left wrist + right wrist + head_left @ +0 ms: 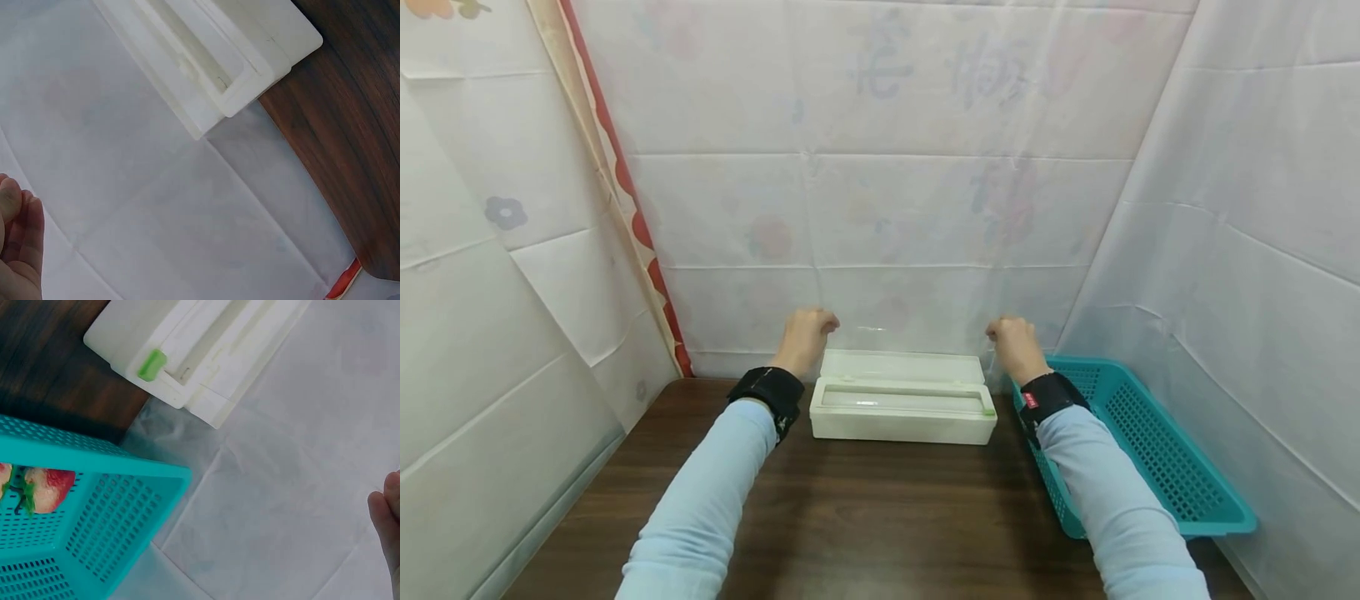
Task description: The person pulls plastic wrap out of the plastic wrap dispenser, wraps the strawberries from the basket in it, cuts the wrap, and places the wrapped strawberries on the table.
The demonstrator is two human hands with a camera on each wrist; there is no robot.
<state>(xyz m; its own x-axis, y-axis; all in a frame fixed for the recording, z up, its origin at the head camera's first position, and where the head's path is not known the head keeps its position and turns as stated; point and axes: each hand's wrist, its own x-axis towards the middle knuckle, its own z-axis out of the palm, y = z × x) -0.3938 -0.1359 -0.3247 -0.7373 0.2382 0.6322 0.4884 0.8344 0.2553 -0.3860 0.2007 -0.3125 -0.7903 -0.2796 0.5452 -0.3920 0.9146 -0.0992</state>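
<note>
A white cling film dispenser (904, 425) stands on the table with its lid (902, 365) raised at the back. A small green slider (152, 365) sits at its right end. Beyond the box, both hands are raised at about the same height, one off each end. Thumb and fingertips meet on the left hand (807, 340) and likewise on the right hand (1015, 346). Faint glints between them show a sheet of clear cling film (872, 329), pinched at its two sides; most of it is too transparent to make out. In the wrist views only part of each hand appears.
A teal perforated basket (1217, 527) stands at the right, under the right forearm. Strawberries (53, 487) lie inside it. White sheeting (880, 208) hangs behind and at both sides of the dark wooden table (865, 517).
</note>
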